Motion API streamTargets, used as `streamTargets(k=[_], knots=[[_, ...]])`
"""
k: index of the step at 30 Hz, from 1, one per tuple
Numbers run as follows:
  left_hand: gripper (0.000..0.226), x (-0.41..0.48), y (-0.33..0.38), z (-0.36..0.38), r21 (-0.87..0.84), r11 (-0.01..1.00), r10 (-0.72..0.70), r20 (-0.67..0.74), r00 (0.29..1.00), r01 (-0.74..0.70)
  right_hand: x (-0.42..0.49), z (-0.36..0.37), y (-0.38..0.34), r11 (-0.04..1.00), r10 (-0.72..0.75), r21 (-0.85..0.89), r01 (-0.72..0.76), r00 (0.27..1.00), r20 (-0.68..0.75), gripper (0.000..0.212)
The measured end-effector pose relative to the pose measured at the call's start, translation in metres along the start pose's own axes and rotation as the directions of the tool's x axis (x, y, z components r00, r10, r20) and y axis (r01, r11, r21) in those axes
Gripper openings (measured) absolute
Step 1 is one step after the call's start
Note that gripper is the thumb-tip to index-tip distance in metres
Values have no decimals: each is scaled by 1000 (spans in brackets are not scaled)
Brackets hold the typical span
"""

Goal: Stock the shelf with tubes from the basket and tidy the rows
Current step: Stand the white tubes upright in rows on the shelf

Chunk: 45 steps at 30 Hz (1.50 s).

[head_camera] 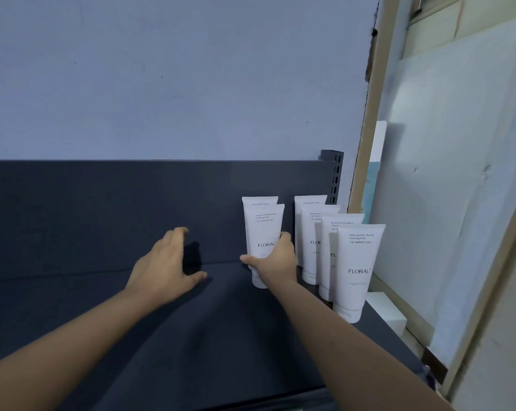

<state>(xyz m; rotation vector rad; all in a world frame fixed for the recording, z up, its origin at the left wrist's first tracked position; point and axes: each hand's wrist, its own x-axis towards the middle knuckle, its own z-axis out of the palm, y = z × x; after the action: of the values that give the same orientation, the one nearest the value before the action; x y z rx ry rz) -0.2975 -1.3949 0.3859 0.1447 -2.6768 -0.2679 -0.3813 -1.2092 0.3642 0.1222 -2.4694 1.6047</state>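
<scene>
**Your right hand holds a tube on the dark shelf**

Head view: A blue-grey wall (162,84) rises behind the dark shelf (102,321). At the shelf's right end stands a black post (336,173) with slots. Past it leans a pale board (446,173) in a wooden frame. A small white box (388,311) sits just beside the shelf's right edge.

Your right hand (273,259) wraps round the front tube (264,232) of the left row. A back tube (259,201) stands right behind it. The right row (359,268) of four tubes stands just beside your hand, so that side is tight.

Your left hand (165,268) is open with loose fingers and holds nothing. You have wide room on the shelf to its left. The shelf holds six white tubes, all standing cap down.
</scene>
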Motion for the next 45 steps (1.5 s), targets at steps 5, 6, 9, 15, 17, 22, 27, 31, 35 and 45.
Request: streamTargets(k=[5, 6, 9, 15, 17, 22, 27, 31, 35, 45], knots=[[80, -14, -5, -13, 233, 969, 91, -49, 995, -78, -30, -10, -7, 997, -9, -72, 7, 1000, -21, 109], [80, -18, -7, -18, 244, 968, 81, -55, 995, -65, -38, -12, -10, 995, -22, -99, 19, 1000, -21, 109], [81, -34, -15, -33, 258, 966, 45, -71, 996, -25, -63, -15, -20, 981, -83, -175, 79, 996, -15, 103], [82, -98, -44, -80, 283, 958, -25, -96, 995, 51, -136, 1, -59, 905, -253, -324, 275, 961, 110, 82], [81, -132, -65, -101, 286, 954, -59, -124, 991, 93, -168, 16, -75, 873, -317, -333, 355, 934, 165, 77], [85, -239, -141, -160, 347, 903, -222, -133, 966, 255, -257, 76, -116, 685, -505, -360, 633, 769, 392, 68], [82, -364, -229, -216, 431, 779, -461, -99, 882, 455, -360, 153, -146, 559, -573, -235, 795, 575, 584, 64], [74, -467, -288, -248, 434, 628, -670, -122, 733, 646, -440, 218, -160, 490, -563, -103, 866, 405, 720, 62], [80, -550, -333, -265, 401, 481, -810, -136, 570, 780, -503, 278, -164, 481, -509, 26, 876, 255, 822, 62], [76, -643, -447, -222, 310, 195, -965, -108, 238, 931, -580, 458, -151, 570, -286, 173, 803, -3, 958, 54]])
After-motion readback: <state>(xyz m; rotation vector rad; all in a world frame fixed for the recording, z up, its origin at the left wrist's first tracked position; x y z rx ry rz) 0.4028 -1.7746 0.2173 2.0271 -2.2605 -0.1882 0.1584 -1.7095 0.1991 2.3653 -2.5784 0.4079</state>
